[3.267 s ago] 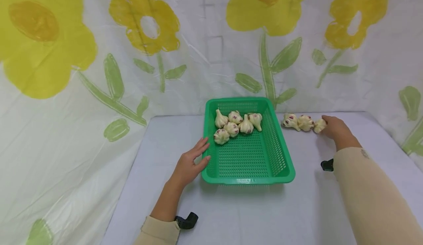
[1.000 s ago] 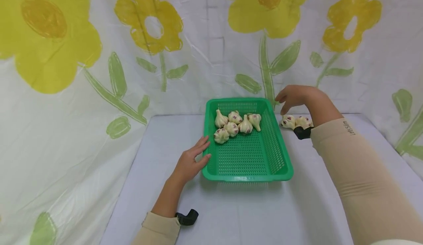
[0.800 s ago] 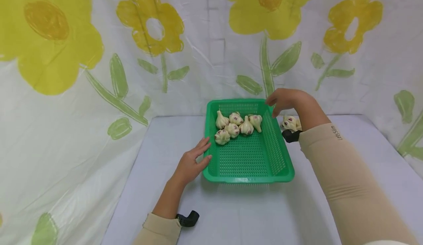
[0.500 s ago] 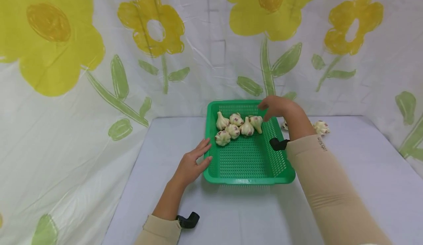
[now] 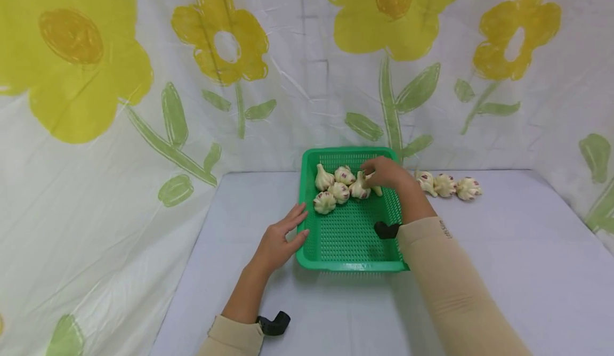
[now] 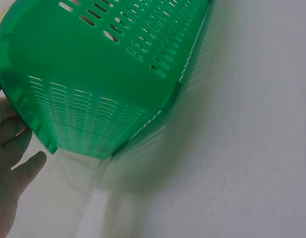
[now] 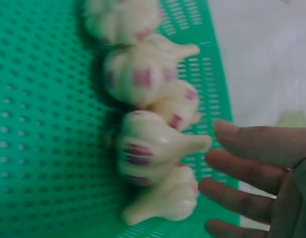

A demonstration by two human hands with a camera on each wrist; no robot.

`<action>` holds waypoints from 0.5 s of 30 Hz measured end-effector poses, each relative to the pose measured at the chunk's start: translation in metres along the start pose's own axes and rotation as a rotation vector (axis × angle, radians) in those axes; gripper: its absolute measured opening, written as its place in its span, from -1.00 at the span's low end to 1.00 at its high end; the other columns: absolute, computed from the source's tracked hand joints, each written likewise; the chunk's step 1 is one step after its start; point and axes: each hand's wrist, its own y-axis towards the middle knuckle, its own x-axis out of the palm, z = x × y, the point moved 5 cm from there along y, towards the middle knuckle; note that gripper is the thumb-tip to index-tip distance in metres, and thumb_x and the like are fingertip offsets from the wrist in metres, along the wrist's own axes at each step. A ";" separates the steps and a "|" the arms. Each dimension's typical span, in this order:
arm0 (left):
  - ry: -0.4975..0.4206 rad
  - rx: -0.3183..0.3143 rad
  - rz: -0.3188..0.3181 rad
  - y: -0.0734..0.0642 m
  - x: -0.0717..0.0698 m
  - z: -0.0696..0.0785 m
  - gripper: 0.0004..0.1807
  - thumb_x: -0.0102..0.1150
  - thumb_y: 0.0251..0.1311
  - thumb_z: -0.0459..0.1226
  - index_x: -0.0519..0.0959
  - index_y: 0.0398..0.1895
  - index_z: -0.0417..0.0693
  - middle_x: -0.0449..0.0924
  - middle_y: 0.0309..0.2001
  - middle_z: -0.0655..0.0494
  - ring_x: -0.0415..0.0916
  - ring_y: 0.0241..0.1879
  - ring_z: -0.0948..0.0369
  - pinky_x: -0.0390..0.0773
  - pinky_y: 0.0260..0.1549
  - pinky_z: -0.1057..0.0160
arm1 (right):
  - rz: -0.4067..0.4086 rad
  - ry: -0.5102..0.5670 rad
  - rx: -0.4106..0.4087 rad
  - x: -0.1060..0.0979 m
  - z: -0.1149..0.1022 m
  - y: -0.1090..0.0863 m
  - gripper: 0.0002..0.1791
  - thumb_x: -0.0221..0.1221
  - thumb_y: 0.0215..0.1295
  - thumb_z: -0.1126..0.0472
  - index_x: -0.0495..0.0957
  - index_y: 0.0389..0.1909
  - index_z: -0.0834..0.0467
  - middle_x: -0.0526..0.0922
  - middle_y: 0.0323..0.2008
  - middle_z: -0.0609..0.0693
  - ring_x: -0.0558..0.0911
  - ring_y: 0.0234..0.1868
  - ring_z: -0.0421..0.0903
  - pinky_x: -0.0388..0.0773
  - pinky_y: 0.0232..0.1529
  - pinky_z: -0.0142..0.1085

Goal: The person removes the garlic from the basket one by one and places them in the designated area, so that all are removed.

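A green perforated plastic basket [image 5: 352,267] holds several garlic bulbs [image 5: 339,192] grouped toward its back. My left hand [image 5: 278,245] touches the basket's left rim with its fingers extended; the left wrist view shows that hand [image 6: 11,168] at the rim from the outside. Over the basket's back right part, my right hand [image 5: 387,174] reaches down and partly covers a bulb. In the right wrist view its fingers [image 7: 247,201] are spread and grip nothing, close to the stem of a garlic bulb [image 7: 150,146] with purple patches.
Three more garlic bulbs [image 5: 445,185] lie in a row on the white-covered table [image 5: 499,260], right of the basket. Behind the table hangs a white curtain [image 5: 297,105] printed with yellow flowers.
My right hand has left the garlic bulb at the right end of the row, moving left and down into the basket. My left hand stays at the rim.
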 end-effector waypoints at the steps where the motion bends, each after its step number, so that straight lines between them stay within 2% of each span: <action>1: 0.000 0.004 0.001 0.000 0.000 0.000 -0.46 0.17 0.35 -0.15 0.43 0.37 -0.05 0.24 0.47 0.26 0.15 0.47 0.23 0.35 0.34 0.03 | 0.004 0.010 -0.007 0.003 0.000 0.001 -0.37 0.24 0.33 0.20 0.34 0.39 0.24 0.48 0.27 0.28 0.44 0.29 0.25 0.50 0.18 0.10; 8: -0.002 0.019 0.018 0.002 0.001 -0.001 -0.46 0.17 0.35 -0.15 0.43 0.36 -0.07 0.24 0.46 0.27 0.13 0.48 0.24 0.34 0.35 0.04 | 0.076 0.033 -0.035 0.011 0.004 0.010 -0.48 0.24 0.34 0.20 0.46 0.29 0.25 0.59 0.16 0.22 0.54 0.19 0.17 0.57 0.10 0.01; 15: -0.021 0.018 0.017 0.000 0.003 -0.002 -0.47 0.17 0.35 -0.16 0.43 0.36 -0.09 0.24 0.46 0.27 0.14 0.47 0.24 0.36 0.32 0.03 | 0.165 0.001 -0.106 0.014 0.008 0.013 -0.55 0.20 0.37 0.20 0.52 0.24 0.25 0.58 0.17 0.22 0.54 0.19 0.17 0.54 0.13 0.04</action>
